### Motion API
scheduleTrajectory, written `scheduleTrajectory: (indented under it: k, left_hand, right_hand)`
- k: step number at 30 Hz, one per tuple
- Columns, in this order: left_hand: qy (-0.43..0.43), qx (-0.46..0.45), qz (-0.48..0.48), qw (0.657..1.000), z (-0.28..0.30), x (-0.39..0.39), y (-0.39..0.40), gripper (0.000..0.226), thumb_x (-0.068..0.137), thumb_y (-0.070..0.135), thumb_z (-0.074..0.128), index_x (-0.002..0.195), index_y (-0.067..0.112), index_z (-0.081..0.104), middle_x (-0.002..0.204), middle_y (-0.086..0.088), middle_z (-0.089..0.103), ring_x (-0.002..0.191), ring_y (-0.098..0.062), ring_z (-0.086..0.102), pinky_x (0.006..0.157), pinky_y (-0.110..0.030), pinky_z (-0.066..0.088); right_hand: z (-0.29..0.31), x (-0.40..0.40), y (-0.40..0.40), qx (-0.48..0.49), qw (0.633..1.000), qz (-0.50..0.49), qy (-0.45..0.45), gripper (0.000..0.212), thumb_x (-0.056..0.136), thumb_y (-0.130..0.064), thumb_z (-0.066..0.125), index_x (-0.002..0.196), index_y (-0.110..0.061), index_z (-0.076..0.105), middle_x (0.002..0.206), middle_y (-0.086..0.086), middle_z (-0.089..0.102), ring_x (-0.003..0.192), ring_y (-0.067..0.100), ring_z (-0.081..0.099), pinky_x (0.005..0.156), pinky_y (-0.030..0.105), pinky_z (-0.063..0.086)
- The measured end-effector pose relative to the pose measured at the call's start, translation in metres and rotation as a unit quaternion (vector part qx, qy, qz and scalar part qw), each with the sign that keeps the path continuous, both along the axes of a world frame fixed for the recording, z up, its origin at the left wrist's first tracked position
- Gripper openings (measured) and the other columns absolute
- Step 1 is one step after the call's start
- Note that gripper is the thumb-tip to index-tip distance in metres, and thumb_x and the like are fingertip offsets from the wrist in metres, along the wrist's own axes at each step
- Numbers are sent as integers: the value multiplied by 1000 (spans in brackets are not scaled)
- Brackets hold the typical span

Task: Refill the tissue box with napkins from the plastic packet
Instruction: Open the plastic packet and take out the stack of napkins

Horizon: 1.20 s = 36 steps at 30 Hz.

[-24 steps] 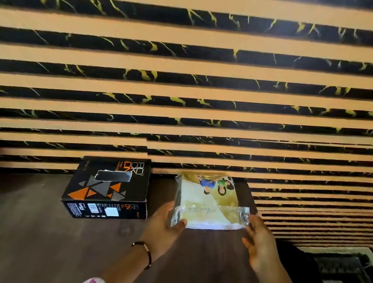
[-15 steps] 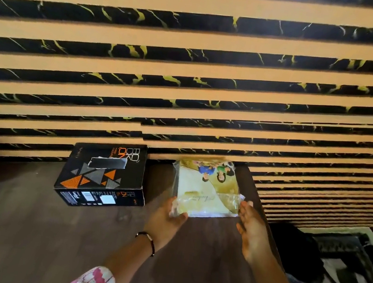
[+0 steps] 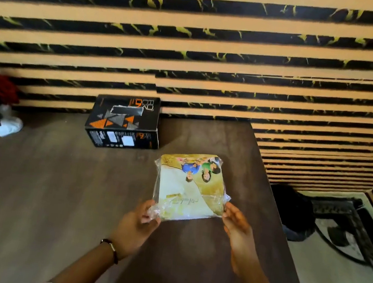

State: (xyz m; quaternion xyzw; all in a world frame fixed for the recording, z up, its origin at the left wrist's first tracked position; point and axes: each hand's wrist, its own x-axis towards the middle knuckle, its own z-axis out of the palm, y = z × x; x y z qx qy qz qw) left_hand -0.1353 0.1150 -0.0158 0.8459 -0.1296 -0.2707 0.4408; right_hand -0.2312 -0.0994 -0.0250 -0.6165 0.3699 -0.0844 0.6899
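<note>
On dark wooden table (image 3: 40, 192), near right edge: plastic packet (image 3: 189, 186) of napkins, flat, printed face up, near end raised slightly between both hands. Left hand (image 3: 138, 225) pinching crumpled near-left corner of wrap between thumb and fingertips. Right hand (image 3: 237, 224) with fingers loosely together, fingertips against near-right corner; whether pinching the film or merely steadying it cannot be told. Behind and to the left, well apart from packet: black tissue box (image 3: 124, 123), orange and grey triangles on top, slot uppermost, back against striped wall (image 3: 195, 45). Box slot dark; contents not discernible.

Judged stage: opening of packet, no napkins yet withdrawn.

Likely faults from this point:
- Thin film, gripped only at corners, liable to stretch and slip rather than tear; sudden release could jerk packet toward nearby table edge and onto floor.
- Abrupt tear under opposed pull could spill or crease the stack, so that it no longer loads squarely.
- Box closed apart from narrow slot; forcing a full stack through could crumple napkins or split the card.
</note>
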Motion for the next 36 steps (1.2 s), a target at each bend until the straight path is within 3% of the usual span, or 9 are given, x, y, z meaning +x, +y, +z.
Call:
scheduleTrajectory:
  k: [3,6,14,20,23,25,27,30,36]
  left_hand:
    - [56,-18,-7,998,7,-29,24,37,84,21,63,115,24,43,97,12,57,81,2,60,68,-3,43]
    - [59,0,-37,998,5,-49,46,42,79,24,68,115,23,46,84,4,61,77,-6,59,71,-9,45]
    - [68,120,-145,980,24,-66,71,35,92,5,46,124,11,35,100,-7,67,58,3,62,60,-8,46]
    - [-75,317,-168,930,46,-56,68,46,90,38,48,130,16,43,124,-7,59,106,-20,60,89,-27,44]
    - [-209,342,-143,905,41,-37,58,68,84,44,56,139,18,27,142,-6,40,129,-25,39,105,-38,37]
    - [-248,348,-202,881,30,-23,51,90,80,47,59,145,17,6,155,-5,10,142,-25,11,116,-46,11]
    - [-236,351,-250,871,17,-11,47,99,78,52,58,145,17,-6,157,-2,-9,144,-21,-7,114,-48,-6]
    - [-164,321,-218,907,-1,-4,57,107,75,60,57,144,20,-13,156,1,-15,143,-18,-11,114,-47,-5]
    - [-102,331,-149,926,-6,-24,75,112,73,67,53,142,18,-20,154,-1,-21,142,-21,-15,115,-47,-4]
  right_hand:
    - [-1,-33,12,6,1000,17,-4,32,89,-4,55,120,-10,59,114,-2,63,106,10,58,86,21,46]
    - [-2,-57,20,4,999,38,2,25,89,-6,56,109,-20,62,106,-7,66,99,3,60,76,17,49]
    - [-4,-45,44,-90,979,185,13,41,90,6,49,129,-4,48,129,8,56,112,11,54,88,8,45]
    - [4,6,73,-232,957,175,13,49,93,-6,46,140,-18,37,140,3,48,125,14,49,104,26,37]
    - [13,18,94,-421,890,178,-4,41,91,-11,46,131,-17,50,137,5,48,123,23,49,101,29,40]
    - [16,22,108,-486,836,254,-22,33,89,-18,43,116,-17,63,126,2,55,115,24,53,90,31,46]
    - [17,28,116,-508,790,342,29,32,91,-24,43,116,-17,61,124,0,53,114,22,53,86,34,50]
    - [24,37,122,-531,731,407,133,36,91,-29,49,123,-13,51,128,6,49,119,26,49,88,39,48]
    - [33,50,131,-499,728,431,184,30,87,-28,57,108,-6,59,117,12,62,112,30,56,85,34,46]
